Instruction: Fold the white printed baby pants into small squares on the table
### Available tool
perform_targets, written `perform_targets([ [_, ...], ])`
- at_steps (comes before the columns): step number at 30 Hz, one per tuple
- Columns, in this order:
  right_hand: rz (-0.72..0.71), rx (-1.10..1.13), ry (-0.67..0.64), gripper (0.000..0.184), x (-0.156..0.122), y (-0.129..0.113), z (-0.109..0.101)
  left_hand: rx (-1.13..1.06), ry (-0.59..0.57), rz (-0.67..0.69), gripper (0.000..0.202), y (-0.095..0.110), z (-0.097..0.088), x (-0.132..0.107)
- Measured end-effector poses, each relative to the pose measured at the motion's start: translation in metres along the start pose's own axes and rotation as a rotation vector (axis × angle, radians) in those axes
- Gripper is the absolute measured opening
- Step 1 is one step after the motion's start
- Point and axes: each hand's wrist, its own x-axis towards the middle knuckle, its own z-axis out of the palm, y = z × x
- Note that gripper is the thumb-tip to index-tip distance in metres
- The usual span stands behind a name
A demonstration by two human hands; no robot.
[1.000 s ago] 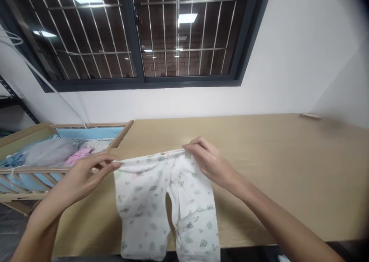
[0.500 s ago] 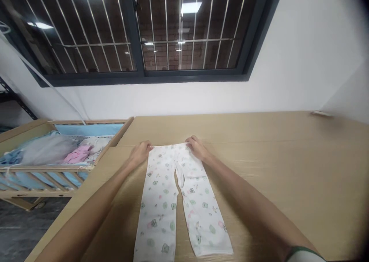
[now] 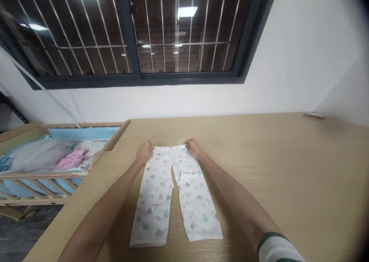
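A small pair of white baby trousers [image 3: 170, 196] with a green and pink animal print lies flat on the wooden table [image 3: 273, 166], waistband away from me, both legs pointing toward me. My left hand [image 3: 144, 152] is closed on the left corner of the waistband. My right hand [image 3: 192, 148] is closed on the right corner. Both arms stretch forward along the trouser legs.
A wooden crib [image 3: 57, 166] stands at the table's left, holding a pile of pink, grey and white clothes [image 3: 54, 156] on blue bedding. A small flat object [image 3: 315, 115] lies at the table's far right. A white wall and a barred window are behind.
The trousers went from hanging off the near table edge to lying flat and spread farther in on the table. Both hands carried the waistband forward and have held there since.
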Motion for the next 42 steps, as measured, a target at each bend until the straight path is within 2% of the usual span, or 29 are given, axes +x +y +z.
perform_targets([
  [3,0.057,0.081,-0.011,0.017,0.004,0.003,-0.002,-0.008,0.045,0.089,0.024,0.024,-0.009,-0.02],
  [6,0.104,0.18,-0.042,0.012,0.007,0.006,-0.008,-0.036,0.015,0.252,0.029,0.065,-0.012,-0.06],
  [9,0.124,0.269,-0.059,0.01,0.007,0.009,-0.014,-0.07,-0.146,0.431,0.032,0.109,-0.006,-0.119],
  [11,0.126,0.312,-0.058,0.011,0.004,0.011,-0.016,-0.042,-0.319,0.631,0.041,0.134,0.001,-0.16],
  [14,0.123,0.354,-0.047,0.014,-0.001,0.012,-0.017,0.106,-0.494,0.818,0.06,0.157,0.011,-0.208],
  [16,0.122,0.373,-0.037,0.016,-0.004,0.012,-0.017,0.166,-0.568,0.826,0.067,0.165,0.017,-0.225],
  [19,0.121,0.391,-0.019,0.017,-0.007,0.013,-0.016,0.206,-0.623,0.771,0.068,0.168,0.024,-0.233],
  [23,0.118,0.396,0.002,0.017,-0.009,0.013,-0.013,0.223,-0.645,0.736,0.051,0.166,0.026,-0.232],
  [31,0.116,0.402,0.023,0.011,-0.012,0.01,-0.01,0.164,-0.702,0.818,0.031,0.158,0.008,-0.223],
  [35,0.126,0.406,0.043,0.01,-0.013,0.007,-0.012,0.061,-0.645,0.834,0.031,0.144,-0.002,-0.225],
  [42,0.179,0.46,0.082,0.02,-0.002,-0.001,-0.014,-0.202,-0.657,0.663,0.038,0.105,-0.036,-0.241],
])
